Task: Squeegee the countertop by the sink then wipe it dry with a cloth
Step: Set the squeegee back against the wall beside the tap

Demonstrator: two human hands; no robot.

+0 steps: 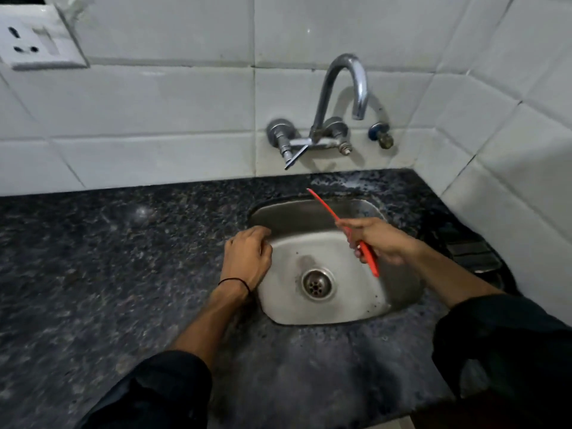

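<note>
My right hand is closed around a thin red squeegee and holds it in the air above the steel sink. One red end points toward the back wall, the other sticks out below my fist. My left hand rests palm down on the sink's left rim, fingers curled, holding nothing. Dark speckled granite countertop surrounds the sink. A dark folded cloth lies on the counter to the right of the sink.
A chrome wall tap arches over the back of the sink, with its lever pointing down. A white socket sits on the tiled wall at upper left. A tiled side wall closes in on the right.
</note>
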